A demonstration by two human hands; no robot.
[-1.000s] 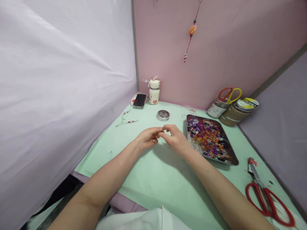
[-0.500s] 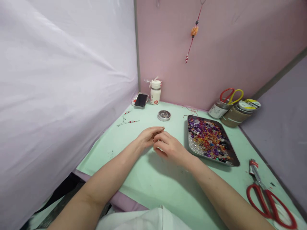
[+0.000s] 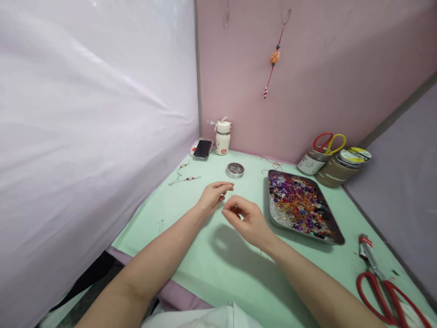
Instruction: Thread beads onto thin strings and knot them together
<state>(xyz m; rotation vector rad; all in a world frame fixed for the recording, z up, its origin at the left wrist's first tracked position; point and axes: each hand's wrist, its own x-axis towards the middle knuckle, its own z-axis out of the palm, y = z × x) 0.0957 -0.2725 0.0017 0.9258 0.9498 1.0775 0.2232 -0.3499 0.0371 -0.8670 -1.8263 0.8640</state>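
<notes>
Over the middle of the mint-green table (image 3: pixel 211 269), my left hand (image 3: pixel 213 197) pinches a thin thread (image 3: pixel 229 195) between thumb and forefinger. My right hand (image 3: pixel 247 219) is a little nearer to me, its fingers curled in a pinch close to the same thread; what it holds is too fine to make out. Just right of my hands lies a metal tray (image 3: pixel 337 233) full of purple, red and clear beads with tangled orange thread.
A small round tin (image 3: pixel 235 170), a white bottle (image 3: pixel 222 137) and a phone (image 3: pixel 202 148) stand at the back. Short beaded strands (image 3: pixel 184 177) lie at the left. Jars with scissors (image 3: pixel 321 155) are at the back right. Red scissors (image 3: pixel 384 282) lie at the front right. A beaded charm (image 3: pixel 274 57) hangs on the pink wall.
My right hand has drawn back from the left hand toward me, so the two hands are now apart. The view has tilted up slightly.
</notes>
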